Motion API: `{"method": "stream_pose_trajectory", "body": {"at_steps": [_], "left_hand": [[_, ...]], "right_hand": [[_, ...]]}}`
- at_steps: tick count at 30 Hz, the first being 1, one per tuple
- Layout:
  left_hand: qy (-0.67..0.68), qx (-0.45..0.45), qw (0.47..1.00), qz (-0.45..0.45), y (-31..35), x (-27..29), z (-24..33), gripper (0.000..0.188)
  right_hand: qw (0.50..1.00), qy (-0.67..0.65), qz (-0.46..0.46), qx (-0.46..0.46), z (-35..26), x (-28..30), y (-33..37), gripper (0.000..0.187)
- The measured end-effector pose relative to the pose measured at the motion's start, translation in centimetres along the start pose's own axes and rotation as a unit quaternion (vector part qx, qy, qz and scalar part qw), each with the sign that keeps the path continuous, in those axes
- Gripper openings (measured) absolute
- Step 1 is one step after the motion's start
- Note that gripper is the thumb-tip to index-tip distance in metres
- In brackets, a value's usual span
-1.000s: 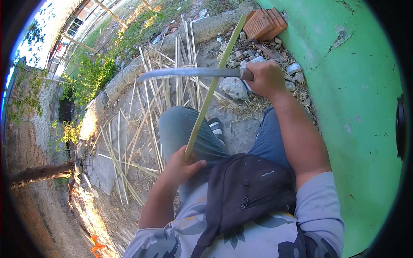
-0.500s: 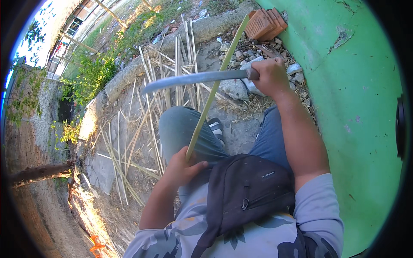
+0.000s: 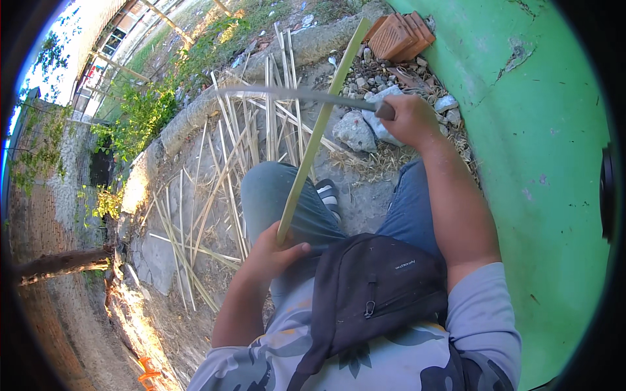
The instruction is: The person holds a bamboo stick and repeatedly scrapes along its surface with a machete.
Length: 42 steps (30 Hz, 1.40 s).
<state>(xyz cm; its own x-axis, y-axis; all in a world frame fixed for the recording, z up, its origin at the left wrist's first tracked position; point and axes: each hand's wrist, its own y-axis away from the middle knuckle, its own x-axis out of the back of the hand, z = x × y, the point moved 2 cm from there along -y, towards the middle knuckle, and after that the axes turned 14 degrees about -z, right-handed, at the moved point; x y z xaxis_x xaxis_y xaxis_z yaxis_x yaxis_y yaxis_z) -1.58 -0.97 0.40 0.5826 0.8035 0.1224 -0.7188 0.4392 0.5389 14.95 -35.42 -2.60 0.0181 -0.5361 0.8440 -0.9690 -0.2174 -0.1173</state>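
Observation:
My left hand (image 3: 272,253) is closed around the lower end of a pale green bamboo strip (image 3: 317,133), just beside my left knee. The strip slants up and away to the right, its far end near the stacked roof tiles. In my right hand (image 3: 411,119) is the handle of a long machete (image 3: 355,102), gripped in a fist. Its blade points left and crosses the upper part of the strip; motion blurs the far half. Whether the edge touches the strip, I cannot tell.
Many split bamboo strips (image 3: 225,169) lie scattered on the ground ahead and to the left. Terracotta tiles (image 3: 399,39) and broken concrete lumps (image 3: 355,130) sit by the green wall (image 3: 535,195) on my right. A black bag (image 3: 378,287) rests across my lap.
The machete blade has tipped so its far end is higher and now blurred. The bamboo strip has turned to show a broader face, its top shifted slightly left.

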Motion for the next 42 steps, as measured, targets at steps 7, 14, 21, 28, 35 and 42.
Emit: {"method": "stream_pose_trajectory", "body": {"at_steps": [7, 14, 21, 28, 35, 42], "left_hand": [[-0.042, 0.027, 0.999, -0.007, -0.2, 0.8, -0.3, 0.047], [-0.031, 0.038, 0.999, -0.005, 0.0, 0.6, -0.3, 0.049], [-0.052, 0.046, 0.998, -0.004, -0.2, 0.6, 0.0, 0.048], [-0.077, 0.065, 0.995, 0.005, 0.2, 0.4, -0.2, 0.044], [-0.084, 0.054, 0.995, 0.003, 0.0, 0.3, 0.1, 0.047], [-0.065, 0.058, 0.996, -0.012, 0.0, 0.2, 0.0, 0.049]], "right_hand": [[0.995, -0.003, -0.068, -0.074, -0.1, -1.2, -0.8, 0.015], [0.997, 0.028, -0.067, 0.031, -1.8, -2.1, -0.1, 0.015], [0.998, 0.034, -0.038, -0.023, -0.8, -3.2, -1.5, 0.015], [0.997, 0.073, -0.015, 0.031, -0.6, -2.8, -1.1, 0.014], [0.999, 0.029, -0.017, -0.019, -0.7, -2.8, -0.9, 0.014], [0.999, 0.018, -0.027, -0.017, 0.1, -2.8, -1.4, 0.013]]}}
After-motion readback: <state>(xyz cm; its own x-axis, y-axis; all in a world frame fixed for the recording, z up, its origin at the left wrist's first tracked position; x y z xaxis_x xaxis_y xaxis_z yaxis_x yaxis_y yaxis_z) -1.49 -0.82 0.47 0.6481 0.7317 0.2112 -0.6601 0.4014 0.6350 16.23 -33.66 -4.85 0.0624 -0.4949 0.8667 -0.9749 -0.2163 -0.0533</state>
